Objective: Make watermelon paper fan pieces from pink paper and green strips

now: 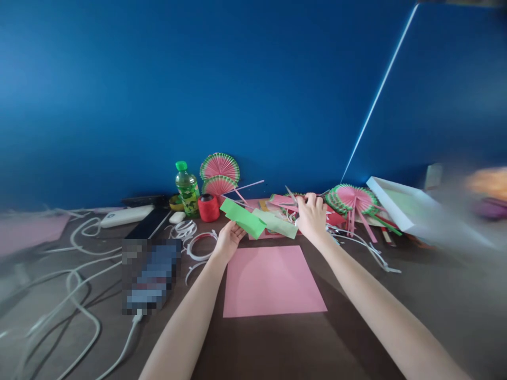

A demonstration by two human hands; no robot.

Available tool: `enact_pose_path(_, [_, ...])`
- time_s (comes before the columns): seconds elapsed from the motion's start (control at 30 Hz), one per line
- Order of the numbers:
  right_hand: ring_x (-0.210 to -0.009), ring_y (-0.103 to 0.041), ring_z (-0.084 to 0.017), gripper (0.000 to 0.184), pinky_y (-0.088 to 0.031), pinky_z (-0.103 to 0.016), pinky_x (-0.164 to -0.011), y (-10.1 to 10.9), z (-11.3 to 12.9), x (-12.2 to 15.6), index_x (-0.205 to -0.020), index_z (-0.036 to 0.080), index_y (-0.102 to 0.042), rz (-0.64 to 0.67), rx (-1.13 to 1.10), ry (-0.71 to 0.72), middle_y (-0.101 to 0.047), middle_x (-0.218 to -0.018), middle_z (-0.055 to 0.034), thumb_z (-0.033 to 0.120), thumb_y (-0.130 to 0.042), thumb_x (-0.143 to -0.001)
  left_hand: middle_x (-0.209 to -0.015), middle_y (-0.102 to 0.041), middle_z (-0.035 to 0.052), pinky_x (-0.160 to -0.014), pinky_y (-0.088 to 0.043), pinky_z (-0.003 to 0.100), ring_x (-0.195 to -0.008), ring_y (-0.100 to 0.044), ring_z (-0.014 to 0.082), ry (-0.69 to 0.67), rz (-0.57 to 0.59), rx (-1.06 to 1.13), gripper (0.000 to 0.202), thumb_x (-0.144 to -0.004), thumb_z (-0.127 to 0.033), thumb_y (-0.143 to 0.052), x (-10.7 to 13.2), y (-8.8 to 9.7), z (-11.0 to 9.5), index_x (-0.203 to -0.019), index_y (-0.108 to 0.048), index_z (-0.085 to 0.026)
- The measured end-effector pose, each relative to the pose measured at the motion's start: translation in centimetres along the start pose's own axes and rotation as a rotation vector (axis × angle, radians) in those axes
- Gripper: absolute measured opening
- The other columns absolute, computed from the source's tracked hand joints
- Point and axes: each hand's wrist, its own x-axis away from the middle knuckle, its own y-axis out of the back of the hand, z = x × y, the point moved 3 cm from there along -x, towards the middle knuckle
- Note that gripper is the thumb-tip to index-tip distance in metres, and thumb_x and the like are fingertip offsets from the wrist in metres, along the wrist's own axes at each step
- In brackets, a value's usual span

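In the head view my left hand (230,238) is closed on a creased strip of bright green paper (243,218), held at its lower edge. A paler green paper piece (277,224) lies just right of it, near my right hand; I cannot tell whether it touches the green strip. My right hand (312,215) is closed around scissors (291,193), whose pointed blade sticks out to the upper left. Its fingers hide the handles. A square pink paper sheet (273,282) lies flat on the dark table between my forearms.
Pink-and-green folded paper fans (219,169) lean on the blue wall, with more fans (352,199) at right. A red thread spool (208,208), green-capped bottle (187,190) and white box (400,206) stand at the back. A phone (152,277) and white cables (87,301) lie left.
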Motion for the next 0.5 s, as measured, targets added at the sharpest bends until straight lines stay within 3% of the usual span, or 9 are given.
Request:
enact_pose_path(0.13, [-0.101,-0.043,-0.031,0.05,-0.036,-0.04,-0.081,-1.1,-1.5,-1.0,-0.124,0.008,-0.041,0.039,0.079,0.034,-0.045,-0.115,-0.0203,0.003,-0.044,-0.074,-0.064,-0.062,0.0024,-0.066,-0.049,0.025,-0.061,-0.061,0.0115,0.014,-0.001,0.011,0.02,-0.083,-0.016,-0.042,-0.2,0.1,0.0,-0.066,-0.052,-0.016])
enact_pose_path(0.3, [-0.111,-0.04,-0.034,0.078,-0.036,-0.041,-0.093,-1.5,-2.9,-1.9,-0.137,-0.002,-0.021,0.185,-0.027,0.083,-0.036,-0.123,-0.0236,0.003,-0.054,-0.067,-0.069,-0.064,0.0034,-0.07,-0.05,0.026,-0.063,-0.061,0.0122,0.025,-0.004,0.014,0.017,-0.082,-0.017,-0.044,-0.4,0.2,0.1,-0.069,-0.053,-0.017])
enact_pose_path(0.43, [-0.121,-0.035,-0.034,0.089,-0.034,-0.036,-0.1,-1.1,-4.0,-3.1,-0.138,-0.005,-0.02,0.237,-0.229,0.033,-0.03,-0.125,-0.0236,0.009,-0.062,-0.06,-0.071,-0.065,0.0035,-0.073,-0.05,0.028,-0.064,-0.062,0.0128,0.024,-0.01,0.023,0.017,-0.082,-0.016,-0.044,-0.4,0.1,0.1,-0.069,-0.054,-0.017])
enact_pose_path(0.5, [-0.121,-0.038,-0.031,0.085,-0.037,-0.031,-0.098,-0.7,-4.9,-3.9,-0.137,-0.001,-0.026,0.258,-0.363,-0.056,-0.031,-0.127,-0.0219,0.01,-0.06,-0.061,-0.071,-0.065,0.0035,-0.074,-0.05,0.029,-0.065,-0.062,0.0129,0.021,-0.009,0.029,0.018,-0.083,-0.016,-0.043,-0.3,0.1,0.1,-0.07,-0.054,-0.017])
